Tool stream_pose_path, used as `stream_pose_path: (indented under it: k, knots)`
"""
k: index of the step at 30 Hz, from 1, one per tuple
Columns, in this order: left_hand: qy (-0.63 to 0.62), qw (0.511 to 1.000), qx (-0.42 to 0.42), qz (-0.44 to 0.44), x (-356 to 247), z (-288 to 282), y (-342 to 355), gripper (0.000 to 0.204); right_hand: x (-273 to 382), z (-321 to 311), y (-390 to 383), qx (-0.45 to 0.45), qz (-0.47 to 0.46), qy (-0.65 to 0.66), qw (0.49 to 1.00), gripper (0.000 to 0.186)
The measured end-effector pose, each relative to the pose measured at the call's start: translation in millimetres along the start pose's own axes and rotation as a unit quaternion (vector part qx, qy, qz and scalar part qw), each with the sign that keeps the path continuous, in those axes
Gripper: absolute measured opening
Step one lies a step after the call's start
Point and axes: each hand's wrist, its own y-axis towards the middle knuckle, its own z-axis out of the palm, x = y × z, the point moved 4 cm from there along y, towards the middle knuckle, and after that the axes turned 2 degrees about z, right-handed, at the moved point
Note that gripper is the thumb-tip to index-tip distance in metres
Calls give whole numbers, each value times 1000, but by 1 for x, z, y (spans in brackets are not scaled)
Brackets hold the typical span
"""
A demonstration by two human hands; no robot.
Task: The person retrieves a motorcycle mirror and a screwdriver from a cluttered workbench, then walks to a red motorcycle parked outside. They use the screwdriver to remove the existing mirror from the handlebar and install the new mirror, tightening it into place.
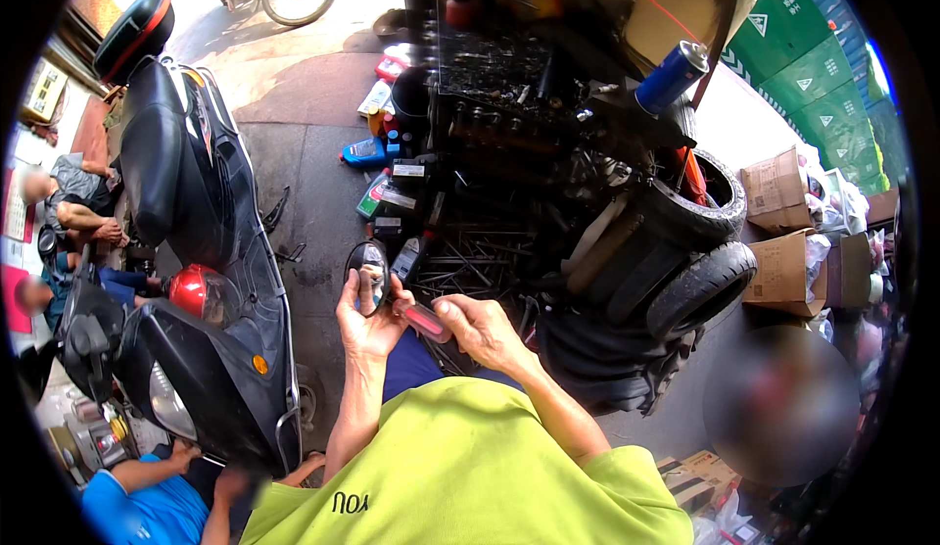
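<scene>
My left hand [364, 326] is raised in front of my lap, its fingers wrapped round the lower part of a small oval mirror [364, 259] with a black rim. The mirror stands nearly upright, its shiny face showing a reflection. Close on its right, my right hand [482, 331] grips a tool with a translucent red handle [427, 323], perhaps a screwdriver. The red end points toward my left fingers and appears to touch them. Whatever shaft the tool has is hidden.
A black scooter [181, 300] with a red helmet [199, 290] stands at left, people beyond it. Ahead is a dark, cluttered workbench [490, 65] with a blue spray can [672, 77]. Worn tyres [700, 290] and cardboard boxes [783, 269] stand at right; bottles [367, 151] sit by the bench.
</scene>
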Motion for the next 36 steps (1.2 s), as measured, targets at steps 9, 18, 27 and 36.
stream_pose_path:
  k: [9, 18, 27, 36]
  knots:
    - [4, 986, -117, 118, -181, -14, 5, 16, -102, -76, 243, -384, 81, -41, 919, 34]
    - [-43, 965, -228, 125, -209, -41, -5, 14, -120, -105, 321, -576, 194, -236, 758, 30]
    - [-60, 981, -166, 85, -160, 0, 18, 13, -173, -110, 305, -351, 76, 72, 931, 10]
    - [6, 980, -193, 48, -123, 13, 31, 13, -178, -111, 303, -286, 20, 37, 957, 23]
